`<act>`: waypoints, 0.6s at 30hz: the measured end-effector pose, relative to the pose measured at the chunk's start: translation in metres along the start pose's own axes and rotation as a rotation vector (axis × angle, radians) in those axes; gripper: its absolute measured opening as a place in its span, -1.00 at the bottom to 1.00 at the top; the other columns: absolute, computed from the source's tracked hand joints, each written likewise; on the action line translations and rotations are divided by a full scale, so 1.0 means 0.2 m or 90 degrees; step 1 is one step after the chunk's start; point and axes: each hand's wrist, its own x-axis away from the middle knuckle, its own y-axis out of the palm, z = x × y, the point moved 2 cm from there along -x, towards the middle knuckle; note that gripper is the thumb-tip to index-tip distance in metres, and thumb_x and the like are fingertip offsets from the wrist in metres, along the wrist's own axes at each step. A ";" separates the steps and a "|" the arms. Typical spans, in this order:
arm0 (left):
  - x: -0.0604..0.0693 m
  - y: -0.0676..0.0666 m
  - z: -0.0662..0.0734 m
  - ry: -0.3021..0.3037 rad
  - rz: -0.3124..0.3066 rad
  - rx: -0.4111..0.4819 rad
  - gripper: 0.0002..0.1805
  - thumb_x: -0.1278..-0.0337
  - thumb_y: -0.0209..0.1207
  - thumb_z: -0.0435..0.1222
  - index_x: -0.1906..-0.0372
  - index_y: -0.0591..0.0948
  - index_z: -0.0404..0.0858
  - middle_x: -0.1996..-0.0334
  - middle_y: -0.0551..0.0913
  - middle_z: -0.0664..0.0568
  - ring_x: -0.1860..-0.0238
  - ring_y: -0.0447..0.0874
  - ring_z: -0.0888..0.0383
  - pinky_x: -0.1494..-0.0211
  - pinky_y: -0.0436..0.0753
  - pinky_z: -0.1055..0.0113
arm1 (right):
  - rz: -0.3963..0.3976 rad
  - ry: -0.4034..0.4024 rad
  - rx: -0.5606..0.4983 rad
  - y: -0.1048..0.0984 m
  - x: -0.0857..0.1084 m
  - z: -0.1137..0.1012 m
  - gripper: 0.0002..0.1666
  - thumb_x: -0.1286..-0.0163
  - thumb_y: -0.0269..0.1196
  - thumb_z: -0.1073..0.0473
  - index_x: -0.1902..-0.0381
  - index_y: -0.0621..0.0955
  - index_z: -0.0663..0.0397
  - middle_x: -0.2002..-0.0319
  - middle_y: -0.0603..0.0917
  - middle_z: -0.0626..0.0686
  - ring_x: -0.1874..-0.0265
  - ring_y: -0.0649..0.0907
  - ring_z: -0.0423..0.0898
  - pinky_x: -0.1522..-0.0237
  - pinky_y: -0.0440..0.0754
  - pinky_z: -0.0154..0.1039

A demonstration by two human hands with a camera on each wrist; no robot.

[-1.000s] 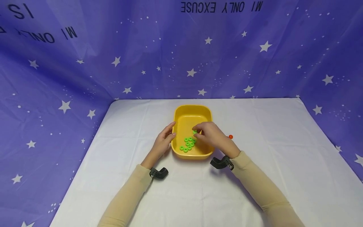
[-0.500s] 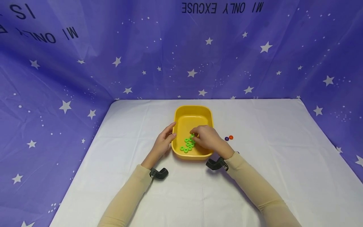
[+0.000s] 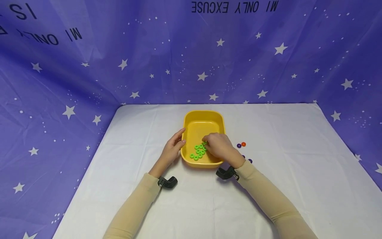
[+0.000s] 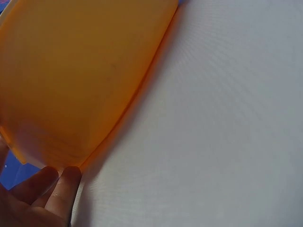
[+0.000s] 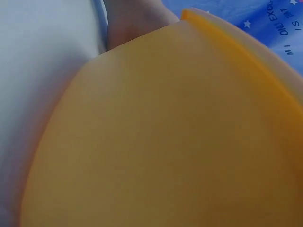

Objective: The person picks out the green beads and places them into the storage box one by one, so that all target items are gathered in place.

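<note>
In the head view, a yellow plastic tray (image 3: pixel 203 165) stands on the white cloth. Several small green ring beads (image 3: pixel 198 151) lie grouped in its near half. My left hand (image 3: pixel 172 146) holds the tray's left side, thumb and index finger at the rim; in the left wrist view its fingertips (image 4: pixel 70 175) touch the outer wall. Reaching over the right rim, my right hand (image 3: pixel 217 145) pinches a green ring bead low inside the tray, mostly hidden by the fingers. The tray wall (image 5: pixel 156 132) covers most of the right wrist view and hides those fingertips.
Right of the tray lie an orange bead (image 3: pixel 243 144) and a purple bead (image 3: pixel 239 145) side by side. More purple beads (image 3: pixel 250 161) show beside the right wrist, partly hidden. A purple star-printed curtain (image 3: pixel 167 59) rises behind the table.
My right hand has come lower and nearer in the tray with the green bead, then shifted slightly right. Purple beads beside the wrist have come into view. The left hand and tray have stayed put.
</note>
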 end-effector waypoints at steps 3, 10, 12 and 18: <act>0.00 0.00 0.00 -0.003 -0.001 0.003 -0.42 -0.52 0.04 -0.30 -0.56 0.31 -0.08 -0.50 0.37 -0.19 -0.45 0.43 -0.16 -0.47 0.51 -0.07 | 0.000 -0.001 0.015 0.00 0.00 0.00 -0.69 -0.36 0.26 0.26 -0.01 0.78 0.08 0.09 0.82 0.08 0.27 0.73 -0.07 0.22 0.74 -0.17; -0.01 0.00 -0.01 -0.020 -0.003 -0.001 -0.40 -0.53 0.02 -0.31 -0.58 0.26 -0.12 -0.55 0.30 -0.20 -0.51 0.35 -0.17 -0.54 0.41 -0.06 | -0.009 0.002 0.036 0.00 0.00 -0.01 -0.69 -0.37 0.23 0.26 0.00 0.78 0.06 0.11 0.82 0.08 0.30 0.71 -0.06 0.19 0.75 -0.15; -0.01 0.00 -0.01 -0.020 -0.001 -0.002 -0.40 -0.53 0.02 -0.32 -0.58 0.27 -0.11 -0.54 0.31 -0.20 -0.50 0.36 -0.17 -0.55 0.41 -0.05 | -0.012 0.003 0.035 0.00 0.00 -0.01 -0.70 -0.37 0.24 0.25 0.02 0.79 0.06 0.15 0.82 0.07 0.34 0.68 -0.08 0.22 0.73 -0.18; 0.00 0.00 0.00 -0.013 0.002 -0.003 -0.42 -0.52 0.04 -0.29 -0.55 0.32 -0.06 -0.51 0.37 -0.18 -0.46 0.42 -0.15 -0.49 0.48 -0.06 | -0.015 -0.004 0.032 0.01 0.00 -0.01 -0.74 -0.36 0.24 0.26 0.09 0.80 0.08 0.29 0.77 0.04 0.45 0.56 -0.10 0.36 0.59 -0.28</act>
